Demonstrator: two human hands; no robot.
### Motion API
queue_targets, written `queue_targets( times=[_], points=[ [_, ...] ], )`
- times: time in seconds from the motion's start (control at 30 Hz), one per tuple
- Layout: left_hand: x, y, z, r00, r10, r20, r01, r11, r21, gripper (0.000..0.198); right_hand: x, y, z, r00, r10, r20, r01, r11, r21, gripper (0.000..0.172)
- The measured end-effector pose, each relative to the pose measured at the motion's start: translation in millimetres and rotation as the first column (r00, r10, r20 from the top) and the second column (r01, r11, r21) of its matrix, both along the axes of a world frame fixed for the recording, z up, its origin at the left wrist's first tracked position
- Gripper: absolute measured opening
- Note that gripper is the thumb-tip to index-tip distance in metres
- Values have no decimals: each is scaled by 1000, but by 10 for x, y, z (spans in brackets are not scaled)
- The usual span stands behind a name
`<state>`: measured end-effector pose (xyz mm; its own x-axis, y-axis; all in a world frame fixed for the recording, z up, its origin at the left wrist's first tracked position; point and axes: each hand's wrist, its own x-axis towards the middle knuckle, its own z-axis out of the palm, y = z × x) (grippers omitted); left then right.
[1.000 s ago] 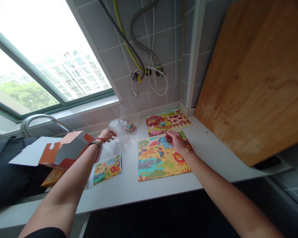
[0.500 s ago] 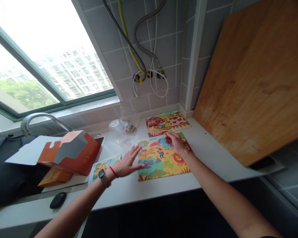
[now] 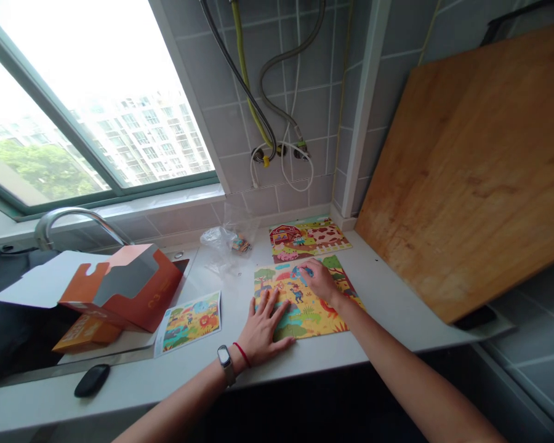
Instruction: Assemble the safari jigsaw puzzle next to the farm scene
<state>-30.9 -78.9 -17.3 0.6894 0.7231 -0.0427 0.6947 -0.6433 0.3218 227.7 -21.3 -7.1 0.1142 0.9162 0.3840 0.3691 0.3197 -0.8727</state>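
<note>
A yellow jungle puzzle (image 3: 311, 317) lies flat on the white counter. My left hand (image 3: 262, 329) rests with spread fingers on its left part, holding nothing; a watch and a red string circle that wrist. Over the puzzle's upper middle, by the blue elephant, my right hand (image 3: 319, 280) has its fingers pinched together, and what is between them is too small to tell. Behind lies a farm puzzle (image 3: 300, 241) with a red barn and a cow. A printed picture card (image 3: 191, 321) of the jungle scene lies to the left.
A clear plastic bag (image 3: 219, 243) with small pieces (image 3: 240, 244) lies near the wall. At the left are an open orange box (image 3: 141, 289), a smaller orange box (image 3: 87, 333), a black oval object (image 3: 92, 380) and a faucet (image 3: 80, 212). A wooden board (image 3: 480, 172) leans at the right.
My left hand has moved right and come down onto the puzzle, uncovering the picture card. My right hand has shifted slightly over the elephant area. The camera view has tilted a little.
</note>
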Motion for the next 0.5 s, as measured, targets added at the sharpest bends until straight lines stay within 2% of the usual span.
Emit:
queue_targets(
  times=[0.13, 0.27, 0.37, 0.5],
  points=[
    [169, -62, 33, 1000, 11, -10, -10, 1000, 28, 85, 380, -94, 10, 989, -89, 121, 86, 996, 32, 20],
    [348, -103, 66, 999, 16, -41, -15, 999, 31, 83, 926, -276, -145, 887, -288, 361, 289, 956, 55, 29],
    [482, -112, 72, 999, -26, -26, 27, 999, 34, 80, 1220, -476, -337, 851, -262, 456, 299, 954, -9, 37],
    [674, -114, 43, 999, -41, 9, 40, 997, 59, 77, 1366, -758, -483, 837, -162, 522, 250, 963, -103, 47]
  ],
)
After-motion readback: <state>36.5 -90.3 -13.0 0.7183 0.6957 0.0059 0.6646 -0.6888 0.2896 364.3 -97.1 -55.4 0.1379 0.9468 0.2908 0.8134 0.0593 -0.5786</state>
